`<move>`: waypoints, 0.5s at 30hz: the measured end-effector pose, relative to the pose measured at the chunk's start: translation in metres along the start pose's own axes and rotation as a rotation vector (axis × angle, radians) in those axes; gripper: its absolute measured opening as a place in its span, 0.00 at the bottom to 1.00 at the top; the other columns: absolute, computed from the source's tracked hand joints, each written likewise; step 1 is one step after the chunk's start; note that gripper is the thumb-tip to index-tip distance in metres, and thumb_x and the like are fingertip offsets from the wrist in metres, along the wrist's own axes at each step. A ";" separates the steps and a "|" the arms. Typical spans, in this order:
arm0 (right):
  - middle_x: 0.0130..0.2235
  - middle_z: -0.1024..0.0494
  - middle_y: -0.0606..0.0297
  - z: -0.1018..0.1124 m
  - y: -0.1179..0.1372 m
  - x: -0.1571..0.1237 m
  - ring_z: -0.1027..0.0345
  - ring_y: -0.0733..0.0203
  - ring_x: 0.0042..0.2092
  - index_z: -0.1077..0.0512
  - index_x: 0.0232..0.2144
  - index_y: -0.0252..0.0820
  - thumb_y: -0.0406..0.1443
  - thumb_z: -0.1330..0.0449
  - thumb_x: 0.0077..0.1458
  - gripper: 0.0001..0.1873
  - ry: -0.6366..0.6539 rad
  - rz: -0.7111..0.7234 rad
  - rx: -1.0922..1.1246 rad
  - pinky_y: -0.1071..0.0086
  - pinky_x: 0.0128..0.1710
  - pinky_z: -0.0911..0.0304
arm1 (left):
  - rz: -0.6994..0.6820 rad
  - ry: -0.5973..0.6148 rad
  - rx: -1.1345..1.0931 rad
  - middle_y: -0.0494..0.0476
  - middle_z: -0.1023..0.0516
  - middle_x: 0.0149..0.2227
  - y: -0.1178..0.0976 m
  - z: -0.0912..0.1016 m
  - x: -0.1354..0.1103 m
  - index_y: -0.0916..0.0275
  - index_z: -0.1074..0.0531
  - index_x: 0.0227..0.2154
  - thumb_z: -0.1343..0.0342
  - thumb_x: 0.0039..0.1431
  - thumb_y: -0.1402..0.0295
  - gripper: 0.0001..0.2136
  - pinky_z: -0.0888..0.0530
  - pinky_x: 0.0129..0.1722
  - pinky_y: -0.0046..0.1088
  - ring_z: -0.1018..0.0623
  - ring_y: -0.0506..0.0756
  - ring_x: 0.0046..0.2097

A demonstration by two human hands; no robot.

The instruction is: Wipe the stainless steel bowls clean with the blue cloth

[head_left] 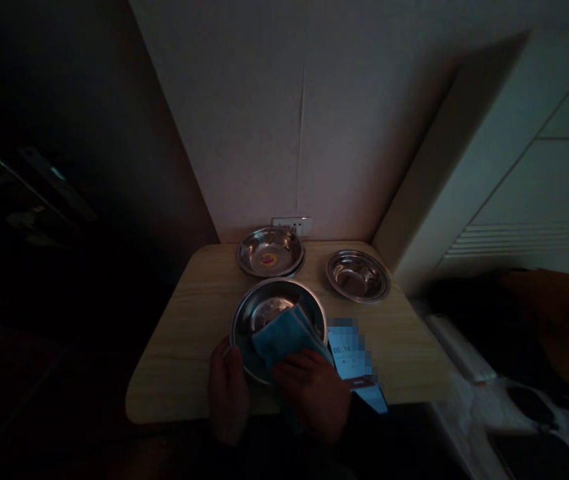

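A round stainless steel bowl (264,305) is near the front of the wooden table, its open side facing up towards me. My left hand (227,390) grips its rim at the lower left, thumb over the edge. With fingers closed, my right hand (312,393) presses a folded blue cloth (284,333) against the bowl's inside, at the right and lower part. Part of the cloth hangs below my fingers, and its lower end is lost in the dark. The hand and cloth cover the bowl's lower right rim.
Behind stands a stack of steel bowls (272,252), the top one with a round sticker. Another steel bowl (357,277) sits at the back right of the table (184,360). A lit phone (349,353) lies right of my right hand. A wall socket (292,222) is behind.
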State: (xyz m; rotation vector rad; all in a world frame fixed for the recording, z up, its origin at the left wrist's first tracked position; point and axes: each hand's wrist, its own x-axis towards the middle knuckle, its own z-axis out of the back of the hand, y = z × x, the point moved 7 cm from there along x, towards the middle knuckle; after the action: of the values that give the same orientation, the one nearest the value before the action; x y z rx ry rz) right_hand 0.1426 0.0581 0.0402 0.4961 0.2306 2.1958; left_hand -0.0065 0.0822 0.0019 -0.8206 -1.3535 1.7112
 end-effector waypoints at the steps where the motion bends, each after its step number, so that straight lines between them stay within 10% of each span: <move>1: 0.41 0.21 0.65 -0.003 0.002 0.005 0.30 0.60 0.44 0.30 0.42 0.42 0.32 0.42 0.55 0.10 -0.002 -0.032 0.011 0.65 0.44 0.37 | -0.009 -0.002 0.005 0.60 0.24 0.41 0.000 -0.001 0.000 0.62 0.32 0.40 0.51 0.53 0.53 0.19 0.30 0.43 0.36 0.25 0.59 0.43; 6: 0.42 0.22 0.62 -0.020 0.017 0.031 0.30 0.58 0.44 0.31 0.43 0.39 0.32 0.43 0.57 0.11 -0.081 -0.153 0.025 0.66 0.42 0.35 | 0.007 0.002 0.024 0.59 0.24 0.37 0.004 0.002 0.002 0.62 0.32 0.41 0.51 0.54 0.54 0.18 0.29 0.39 0.35 0.25 0.57 0.39; 15: 0.44 0.22 0.61 -0.001 -0.001 -0.006 0.32 0.57 0.47 0.30 0.45 0.39 0.28 0.49 0.59 0.13 -0.091 0.157 -0.119 0.59 0.49 0.41 | 0.023 0.045 -0.066 0.61 0.23 0.36 0.007 0.001 0.005 0.63 0.34 0.41 0.51 0.54 0.54 0.19 0.27 0.36 0.32 0.23 0.56 0.37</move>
State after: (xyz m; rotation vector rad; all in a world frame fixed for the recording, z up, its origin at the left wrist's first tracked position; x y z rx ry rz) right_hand 0.1463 0.0546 0.0376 0.5616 0.0116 2.3168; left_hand -0.0112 0.0856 -0.0049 -0.9104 -1.3813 1.6635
